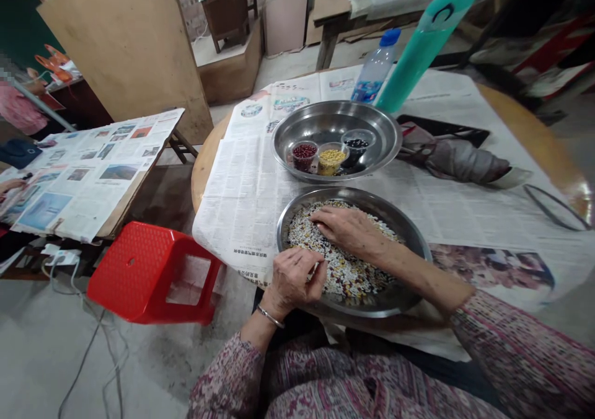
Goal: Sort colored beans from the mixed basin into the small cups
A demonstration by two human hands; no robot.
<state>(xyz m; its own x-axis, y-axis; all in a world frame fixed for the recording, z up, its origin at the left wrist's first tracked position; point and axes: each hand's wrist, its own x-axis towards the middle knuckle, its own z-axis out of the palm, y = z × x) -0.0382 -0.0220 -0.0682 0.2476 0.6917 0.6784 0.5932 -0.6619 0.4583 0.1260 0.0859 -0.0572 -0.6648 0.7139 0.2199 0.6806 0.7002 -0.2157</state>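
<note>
Grip closure: can't tell, either hand | left hand (297, 274): fingers curled over basin (396, 211) rim | right hand (346, 227): fingers touching mixed grains (341, 276), forearm slanting across

The rear basin (325, 118), holding cups (330, 169), sits behind the front basin (395, 214), seemingly apart.

Round wooden bench (202, 171), overlaid with newspaper sheets (242, 180); thereon, one blue-capped clear bottle (374, 69), one o'clock; one turquoise bottle (421, 56), just beside it; one grey fabric bundle (465, 158), near three. Red plastic stool (132, 273), eight o'clock. Tan board (125, 53), ten o'clock. Dark wooden cabinet (227, 16), eleven o'clock.
</note>
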